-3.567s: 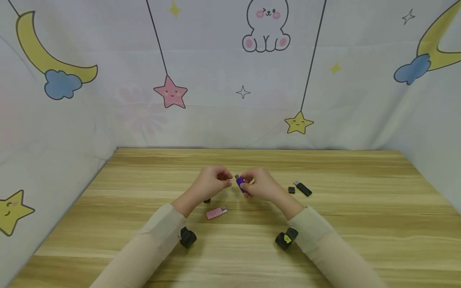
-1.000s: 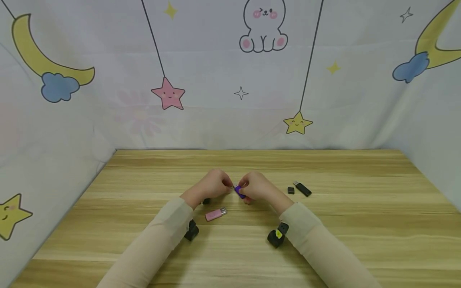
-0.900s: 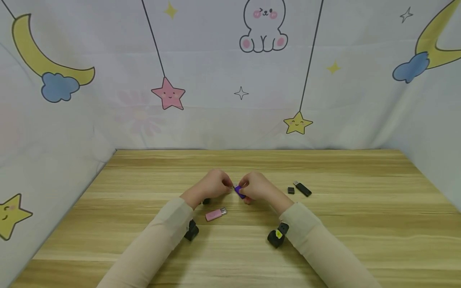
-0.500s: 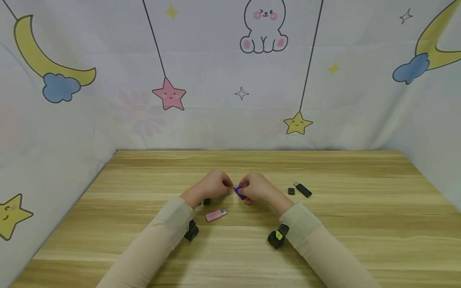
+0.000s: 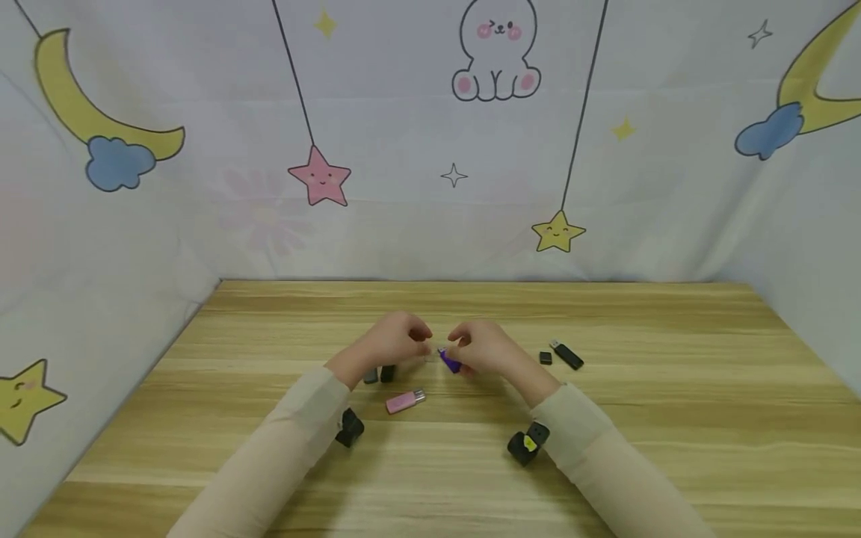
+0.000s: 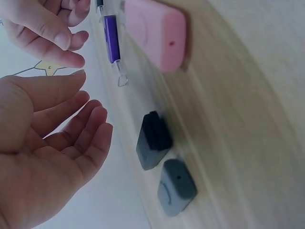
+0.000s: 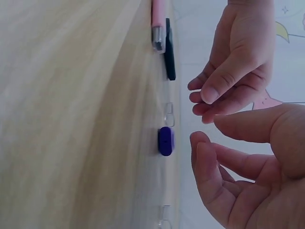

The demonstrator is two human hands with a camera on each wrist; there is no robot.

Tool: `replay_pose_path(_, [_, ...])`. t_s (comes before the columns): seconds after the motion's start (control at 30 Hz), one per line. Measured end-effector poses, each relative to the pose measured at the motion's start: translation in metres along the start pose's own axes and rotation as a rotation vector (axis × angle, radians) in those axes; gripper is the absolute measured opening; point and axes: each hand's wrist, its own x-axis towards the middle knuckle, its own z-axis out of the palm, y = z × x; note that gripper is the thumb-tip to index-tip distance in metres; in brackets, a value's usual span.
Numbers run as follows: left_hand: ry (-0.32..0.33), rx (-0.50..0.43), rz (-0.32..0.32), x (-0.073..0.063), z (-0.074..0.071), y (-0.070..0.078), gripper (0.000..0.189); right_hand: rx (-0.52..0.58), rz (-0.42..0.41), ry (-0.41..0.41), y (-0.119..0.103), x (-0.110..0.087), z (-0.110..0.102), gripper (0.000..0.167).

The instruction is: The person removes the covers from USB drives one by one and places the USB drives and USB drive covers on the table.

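A purple USB stick [image 7: 166, 141] lies on the wooden table between the two hands. Beside its end is a small clear cap [image 6: 121, 75], also on the table. The left hand [image 5: 393, 340] hovers just left of them, thumb and fingers apart, holding nothing. Over the purple stick, overlapping it in the head view, the right hand [image 5: 486, 347] has its fingers loosely bent and grips nothing. In the right wrist view, both hands are raised above the tabletop, their fingertips close to each other.
Nearer the person lies a pink USB stick [image 5: 405, 401]. Left of it are a black stick [image 6: 153, 140] and a grey one [image 6: 177, 188]. An uncapped black USB stick [image 5: 567, 354] and its small black cap [image 5: 545, 358] lie right. Another clear piece [image 7: 165, 217] shows in the right wrist view.
Both hands have let go of the purple USB stick and the clear cap, which now lie on the table. The left hand has shifted slightly left, uncovering the grey stick.
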Motion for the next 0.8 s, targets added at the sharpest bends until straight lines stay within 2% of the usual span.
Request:
replay_pose_path(0.27, [0.020,-0.005,0.054,-0.012,-0.013,-0.004,0.029,-0.055,-0.116,0.019,-0.010,-0.008,-0.006,0.035])
replay_pose_path(0.4, [0.030,-0.011,0.059,-0.017,-0.018,-0.006,0.029,-0.090,-0.170,0.037,-0.014,-0.009,-0.004,0.033])
replay_pose_path(0.57, [0.044,-0.013,0.064,-0.024,-0.024,-0.010,0.029,-0.045,-0.216,0.009,-0.022,-0.009,0.003,0.033])
replay_pose_path(0.8, [0.078,-0.001,0.099,-0.037,-0.028,-0.022,0.027,-0.032,-0.348,-0.023,-0.032,-0.009,0.014,0.031])
